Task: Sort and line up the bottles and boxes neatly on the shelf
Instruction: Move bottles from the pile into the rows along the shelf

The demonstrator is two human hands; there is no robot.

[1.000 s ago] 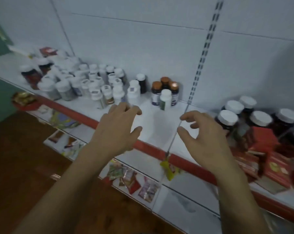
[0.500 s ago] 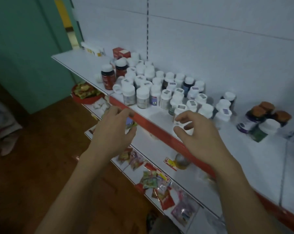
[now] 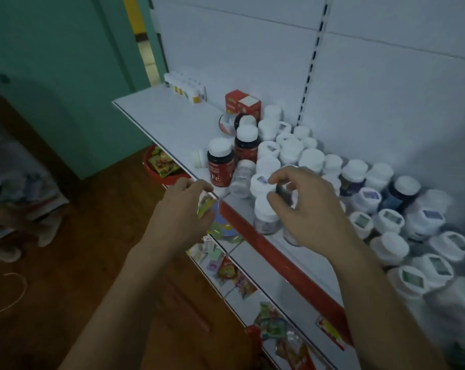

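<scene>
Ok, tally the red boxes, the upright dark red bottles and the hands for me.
Red boxes: 2
Upright dark red bottles: 2
Left hand and right hand: 2
Total: 6

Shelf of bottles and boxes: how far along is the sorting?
Early. Done: only the small white containers at the far end stand in a row. In hand: the right hand reaches over the front white-capped bottles, grip unclear; the left hand hovers at the shelf edge. Left: the mixed cluster, a white bottle on its side, the red boxes.
</scene>
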